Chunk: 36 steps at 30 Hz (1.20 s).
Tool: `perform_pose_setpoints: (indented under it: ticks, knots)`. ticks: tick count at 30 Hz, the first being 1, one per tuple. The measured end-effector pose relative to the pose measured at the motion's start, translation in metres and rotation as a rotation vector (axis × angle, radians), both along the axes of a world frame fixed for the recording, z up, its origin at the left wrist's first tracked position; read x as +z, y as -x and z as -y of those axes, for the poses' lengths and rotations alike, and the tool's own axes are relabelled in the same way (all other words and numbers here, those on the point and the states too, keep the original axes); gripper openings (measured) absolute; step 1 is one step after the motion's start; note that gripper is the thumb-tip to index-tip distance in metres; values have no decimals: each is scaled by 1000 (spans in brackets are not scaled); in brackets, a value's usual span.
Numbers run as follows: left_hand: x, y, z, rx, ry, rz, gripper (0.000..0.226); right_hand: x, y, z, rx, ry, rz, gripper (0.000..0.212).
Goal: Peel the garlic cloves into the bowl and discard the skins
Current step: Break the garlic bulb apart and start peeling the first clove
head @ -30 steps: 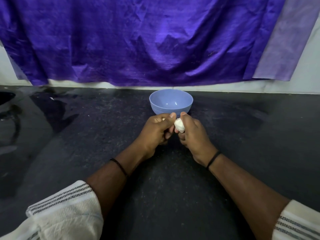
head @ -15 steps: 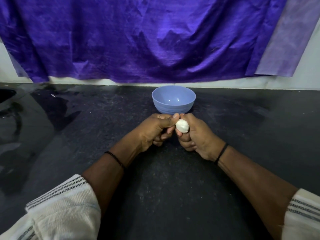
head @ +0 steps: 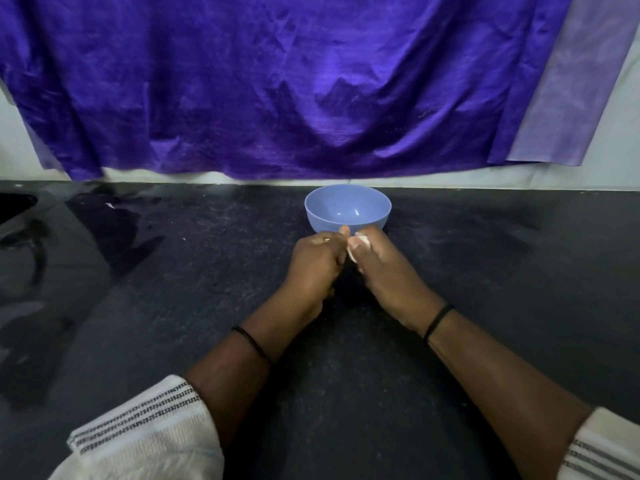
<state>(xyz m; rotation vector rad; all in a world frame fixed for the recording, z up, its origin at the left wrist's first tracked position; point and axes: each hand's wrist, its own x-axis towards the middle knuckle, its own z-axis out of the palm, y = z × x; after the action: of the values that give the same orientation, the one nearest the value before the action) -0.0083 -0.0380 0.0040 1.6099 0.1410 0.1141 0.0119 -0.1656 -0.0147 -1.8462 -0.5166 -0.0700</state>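
There are 2 hands, 1 bowl (head: 347, 209) and 1 piece of garlic (head: 356, 247) in view, plus 2 thin black wristbands, 1 on each wrist. The bowl is light blue, upright and holds nothing that can be seen. It stands on a dark, speckled countertop (head: 173, 306) that is glossy at the left. Behind the counter runs a pale wall, mostly covered by a hanging purple cloth (head: 277, 84). The right hand (head: 388, 275) grips the white garlic with curled fingers, and the left hand (head: 313, 268), fingers curled too, meets it there with its thumb tip at the garlic; it seems to pinch the skin, though the contact is blurred. Both hands hover just in front of the bowl's near rim, the garlic between them.
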Motion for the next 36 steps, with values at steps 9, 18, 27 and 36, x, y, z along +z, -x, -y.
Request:
perform_pose_setpoints:
  ticks: [9, 18, 27, 36]
  knots:
    - [3, 2, -18, -286, 410, -319, 52, -4, -4, 14, -104, 451, 906, 28]
    - [0, -2, -17, -60, -271, 140, 42, -2, -5, 6, -193, 173, 422, 16]
    - [-13, -10, -19, -143, -335, 193, 17, -5, -4, 1, -172, -133, -26, 24]
    - [-19, -14, -20, -189, -413, 186, 32, 2, -1, 8, -132, 298, 174, 8]
